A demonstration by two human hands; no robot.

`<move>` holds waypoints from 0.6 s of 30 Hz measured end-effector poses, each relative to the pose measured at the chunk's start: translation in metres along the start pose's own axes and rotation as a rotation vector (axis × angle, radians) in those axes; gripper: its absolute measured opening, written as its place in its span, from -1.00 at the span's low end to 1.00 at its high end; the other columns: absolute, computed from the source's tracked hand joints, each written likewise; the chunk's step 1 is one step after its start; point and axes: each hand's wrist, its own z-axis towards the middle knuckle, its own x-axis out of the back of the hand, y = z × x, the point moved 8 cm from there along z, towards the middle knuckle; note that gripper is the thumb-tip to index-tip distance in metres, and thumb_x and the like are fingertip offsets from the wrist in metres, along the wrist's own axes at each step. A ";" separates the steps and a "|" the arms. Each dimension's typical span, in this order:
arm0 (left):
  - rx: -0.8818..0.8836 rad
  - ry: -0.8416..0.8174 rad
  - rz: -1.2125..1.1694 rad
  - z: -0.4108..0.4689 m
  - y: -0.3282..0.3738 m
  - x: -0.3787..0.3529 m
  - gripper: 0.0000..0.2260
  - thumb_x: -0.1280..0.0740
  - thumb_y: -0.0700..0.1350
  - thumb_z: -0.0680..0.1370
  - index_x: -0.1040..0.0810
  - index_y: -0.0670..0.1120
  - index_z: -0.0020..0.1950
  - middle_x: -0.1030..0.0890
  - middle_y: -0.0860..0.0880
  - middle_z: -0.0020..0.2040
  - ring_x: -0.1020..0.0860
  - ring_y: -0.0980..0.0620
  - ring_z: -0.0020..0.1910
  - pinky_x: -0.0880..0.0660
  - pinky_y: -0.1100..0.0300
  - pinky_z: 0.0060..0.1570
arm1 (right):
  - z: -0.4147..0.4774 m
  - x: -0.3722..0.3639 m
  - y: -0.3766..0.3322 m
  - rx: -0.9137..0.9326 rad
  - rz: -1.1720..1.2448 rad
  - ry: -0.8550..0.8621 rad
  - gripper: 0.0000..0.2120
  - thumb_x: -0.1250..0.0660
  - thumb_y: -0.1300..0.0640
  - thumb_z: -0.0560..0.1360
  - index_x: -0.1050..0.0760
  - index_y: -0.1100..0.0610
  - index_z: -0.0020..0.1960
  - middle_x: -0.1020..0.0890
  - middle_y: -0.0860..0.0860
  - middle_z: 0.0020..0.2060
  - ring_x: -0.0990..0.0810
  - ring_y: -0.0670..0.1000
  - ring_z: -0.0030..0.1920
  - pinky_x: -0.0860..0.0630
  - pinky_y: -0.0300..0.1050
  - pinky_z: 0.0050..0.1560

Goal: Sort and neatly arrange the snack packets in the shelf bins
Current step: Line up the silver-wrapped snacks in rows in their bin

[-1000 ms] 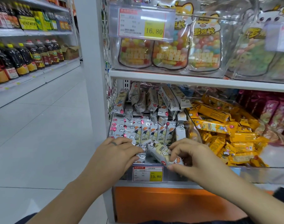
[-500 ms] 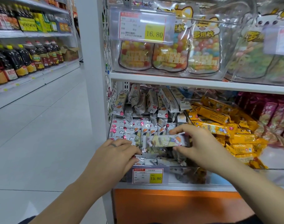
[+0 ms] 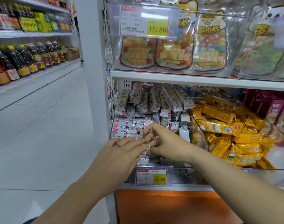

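Head view, store aisle, shelf unit on the R side.

L hand (image 3: 122, 151): lies on the front rows of the silver-white cartoon-print snack packets (image 3: 130, 128). Fingers straight and close together, flat on the packets, gripping nothing. Dark ring (image 3: 118, 145) on one finger.

R hand (image 3: 168, 143): just beside L, fingertips meeting L's fingertips over centre-front of the same bin. Fingers curled, index arched up, thumb tucked below. A packet edge shows under them, but can't tell whether it is pinched or only touched.

Task items: the silver-white packets sit in a clear plastic bin (image 3: 183, 174) at the left end of the mid shelf. Front rows lie flat, side by side. At the back they form a loose pile, upright or tilted, leaning diff. ways.

Next bin to the R has a curved clear wall (image 3: 201, 136) and holds yellow-orange foil snack packets (image 3: 222, 126), heaped w/o order. Far R: pink-magenta packets (image 3: 277, 109), blurred.

White-red price tag w/ yellow patch "15.80" (image 3: 151, 177) is clipped to the bin front, just below the hands.

White shelf board (image 3: 202, 80) above the bins. On it, jar-shaped clear pouches of multicolour sweets (image 3: 170, 52) stand upright in a row, behind a larger price tag "16.80" (image 3: 144, 21).

Orange base panel (image 3: 170, 206) under the mid shelf.

Across the aisle, L: dark bottles w/ yellow and red caps (image 3: 25, 59) on white shelving. Pale tiled floor (image 3: 41, 135) between.
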 end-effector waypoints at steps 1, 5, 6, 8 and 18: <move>-0.023 -0.011 0.025 0.000 0.002 -0.002 -0.65 -0.12 0.03 0.50 -0.53 0.08 0.22 -0.61 0.10 0.15 -0.59 0.05 0.11 -0.29 0.19 0.04 | 0.000 0.001 0.003 -0.017 0.049 -0.019 -0.58 -0.37 0.41 0.42 -0.34 0.09 0.16 -0.49 0.07 -0.03 -0.57 0.03 -0.09 -0.56 -0.08 0.03; -0.025 -0.024 0.061 -0.002 0.000 -0.005 -0.65 -0.08 0.01 0.53 -0.61 0.07 0.15 -0.64 0.11 0.10 -0.60 0.07 0.09 -0.27 0.18 0.06 | 0.005 0.020 0.019 -0.051 -0.160 0.003 -0.59 -0.36 0.37 0.42 -0.40 0.14 0.22 -0.54 0.07 0.07 -0.55 0.03 0.09 -0.51 -0.14 0.16; -0.024 -0.025 0.061 -0.002 0.000 -0.006 -0.64 -0.08 0.01 0.53 -0.61 0.07 0.15 -0.63 0.12 0.11 -0.60 0.07 0.08 -0.26 0.18 0.06 | 0.008 0.022 0.024 -0.058 -0.332 0.011 -0.61 -0.35 0.34 0.44 -0.42 0.14 0.23 -0.55 0.05 0.10 -0.54 0.02 0.10 -0.50 -0.13 0.17; -0.017 -0.045 0.061 -0.002 -0.001 -0.006 -0.64 -0.08 0.02 0.53 -0.61 0.07 0.16 -0.63 0.12 0.11 -0.59 0.08 0.08 -0.26 0.18 0.07 | 0.013 0.018 0.036 -0.089 -0.590 -0.012 -0.64 -0.32 0.29 0.45 -0.45 0.15 0.23 -0.56 0.06 0.13 -0.53 0.04 0.11 -0.49 -0.09 0.15; -0.027 -0.053 0.080 -0.003 0.000 -0.004 -0.64 -0.07 0.02 0.53 -0.61 0.06 0.16 -0.63 0.11 0.12 -0.60 0.07 0.08 -0.26 0.18 0.07 | 0.023 -0.008 0.053 -0.092 -0.885 -0.026 -0.84 -0.26 0.31 0.48 -0.52 0.24 0.05 -0.47 0.12 0.05 -0.52 0.13 0.02 -0.42 -0.11 -0.10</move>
